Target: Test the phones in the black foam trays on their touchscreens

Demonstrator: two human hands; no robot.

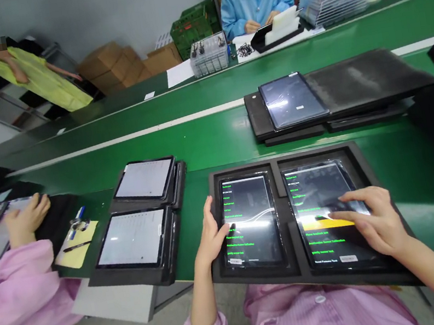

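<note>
Right hand (379,221) over the right tablet (318,195), angled across from its right edge, fingers spread and gripping nothing, the pointing one right by the yellow bar (314,225)! Left hand (209,237) is beside the left tablet (249,207), its thumb over the screen's left side, fingers loose; touching or just above, I can't tell. Both tablets lie face up in the tray (295,246), side by side, long axes pointing away from the wearer.

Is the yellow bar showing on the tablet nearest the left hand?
No, the yellow bar is on the right tablet, by the right hand, while the left tablet shows none.
</note>
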